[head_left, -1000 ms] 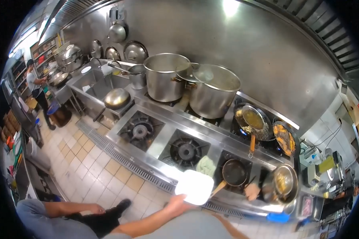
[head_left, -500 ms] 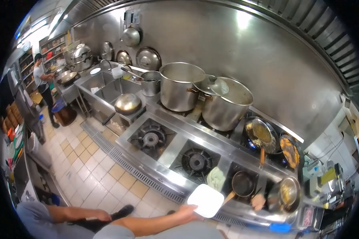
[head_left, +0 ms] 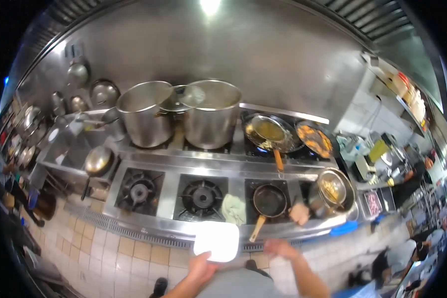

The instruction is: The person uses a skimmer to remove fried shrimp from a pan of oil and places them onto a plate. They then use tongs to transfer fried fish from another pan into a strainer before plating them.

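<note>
My left hand (head_left: 202,268) grips the near edge of a white square plate (head_left: 216,242), thumb over its rim, in front of the stove. The plate's upper face is bare. To its right, my right hand (head_left: 281,250) is blurred by motion, its fingers smeared. It is near the wooden handle of a small dark frying pan (head_left: 269,199) on a front burner. A pale green cloth (head_left: 234,209) lies left of that pan. Right of the pan, a pinkish-tan lump (head_left: 299,214) sits beside a steel pot (head_left: 346,202) with a strainer (head_left: 331,186) in it.
Two tall stockpots (head_left: 146,119) stand at the back, a glass lid (head_left: 191,96) between their rims. Two pans with food sit at the back right: one with a strainer (head_left: 268,130), one with orange-brown pieces (head_left: 314,139). A person (head_left: 401,259) is at the far right.
My view has swung to the right, so the stove appears further left. My right hand now shows beside the plate, near the frying pan's handle. The pots and pans stay put.
</note>
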`<state>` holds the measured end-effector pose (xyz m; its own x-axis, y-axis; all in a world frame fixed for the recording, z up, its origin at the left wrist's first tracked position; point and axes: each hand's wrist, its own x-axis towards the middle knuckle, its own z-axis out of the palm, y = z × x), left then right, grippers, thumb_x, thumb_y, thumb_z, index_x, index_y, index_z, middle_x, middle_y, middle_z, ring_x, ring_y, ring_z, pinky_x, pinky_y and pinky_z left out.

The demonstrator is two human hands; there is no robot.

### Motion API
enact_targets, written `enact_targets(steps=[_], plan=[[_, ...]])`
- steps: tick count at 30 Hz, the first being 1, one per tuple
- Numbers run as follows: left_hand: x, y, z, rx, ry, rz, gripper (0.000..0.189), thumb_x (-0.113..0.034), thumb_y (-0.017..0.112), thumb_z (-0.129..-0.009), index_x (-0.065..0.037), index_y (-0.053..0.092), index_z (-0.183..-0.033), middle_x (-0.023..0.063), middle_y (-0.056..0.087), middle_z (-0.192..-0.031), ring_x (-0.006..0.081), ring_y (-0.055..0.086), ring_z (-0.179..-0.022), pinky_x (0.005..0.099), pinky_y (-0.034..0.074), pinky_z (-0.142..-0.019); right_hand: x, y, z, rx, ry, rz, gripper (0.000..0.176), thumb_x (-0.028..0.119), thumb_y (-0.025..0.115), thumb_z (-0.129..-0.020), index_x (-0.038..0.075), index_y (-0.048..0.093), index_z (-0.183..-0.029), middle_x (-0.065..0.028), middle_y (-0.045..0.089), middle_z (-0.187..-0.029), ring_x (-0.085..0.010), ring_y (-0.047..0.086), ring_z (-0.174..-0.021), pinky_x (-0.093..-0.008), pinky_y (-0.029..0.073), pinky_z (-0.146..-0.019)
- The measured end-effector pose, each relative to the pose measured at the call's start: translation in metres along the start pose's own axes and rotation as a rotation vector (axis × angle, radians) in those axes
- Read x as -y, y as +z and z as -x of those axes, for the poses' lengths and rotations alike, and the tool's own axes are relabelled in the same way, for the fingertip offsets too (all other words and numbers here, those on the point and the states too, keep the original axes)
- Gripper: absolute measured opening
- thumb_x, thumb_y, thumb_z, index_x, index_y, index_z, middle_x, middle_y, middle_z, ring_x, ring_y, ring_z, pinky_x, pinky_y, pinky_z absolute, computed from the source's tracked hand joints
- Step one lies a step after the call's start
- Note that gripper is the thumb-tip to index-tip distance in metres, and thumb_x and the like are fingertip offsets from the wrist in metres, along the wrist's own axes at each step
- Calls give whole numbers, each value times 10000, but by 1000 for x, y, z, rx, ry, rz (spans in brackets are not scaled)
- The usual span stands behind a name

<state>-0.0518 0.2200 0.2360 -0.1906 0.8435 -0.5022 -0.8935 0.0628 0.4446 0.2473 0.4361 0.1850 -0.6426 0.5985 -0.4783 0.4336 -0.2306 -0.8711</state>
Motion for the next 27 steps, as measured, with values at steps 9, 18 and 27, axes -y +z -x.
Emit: enact_targets(steps=[9,18,27], plan=[[-1,15,9,-31,84,4,506,-77,451,-945,19,358,-1433,211,492,-1393,411,500,-1285,601,432,-1054,158,-128,-130,-292,-189,-820,848,668,464,-942,-28,376,-1419,-269,496,-1339,-379,541,-1193,-532,468,-1014],[39,44,8,-148,206,86,557,-95,434,-925,-9,324,-1465,213,516,-1380,415,566,-1224,593,526,-943,216,-199,-257,-79,-56,-781,462,460,571,-980,-2,568,-987,-103,614,-786,-229,617,-690,-362,545,-612],[91,97,-10,-251,318,160,610,-82,484,-885,-40,325,-1472,185,526,-1380,396,580,-1216,573,536,-945,257,-304,-188,-212,2,-259,241,249,597,-989,66,542,-841,-11,520,-640,-128,506,-504,-280,422,-415]])
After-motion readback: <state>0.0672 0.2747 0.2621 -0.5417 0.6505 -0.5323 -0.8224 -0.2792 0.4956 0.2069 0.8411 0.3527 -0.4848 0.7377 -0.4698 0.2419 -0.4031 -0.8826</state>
